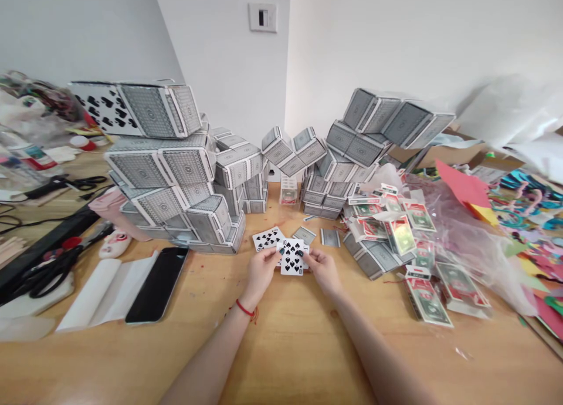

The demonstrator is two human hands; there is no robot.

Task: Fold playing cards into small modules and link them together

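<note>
My left hand and my right hand meet over the wooden table, both pinching a ten of spades card held face up between them. A red string circles my left wrist. Just behind the held card lies another spade card face up, and two face-down grey-backed cards rest to its right. A structure of grey card-built blocks stands behind on the left, with a second stack on the right.
A black phone lies on white paper at the left. Black scissors sit at the far left. Open card boxes, clear plastic and coloured paper scraps crowd the right side.
</note>
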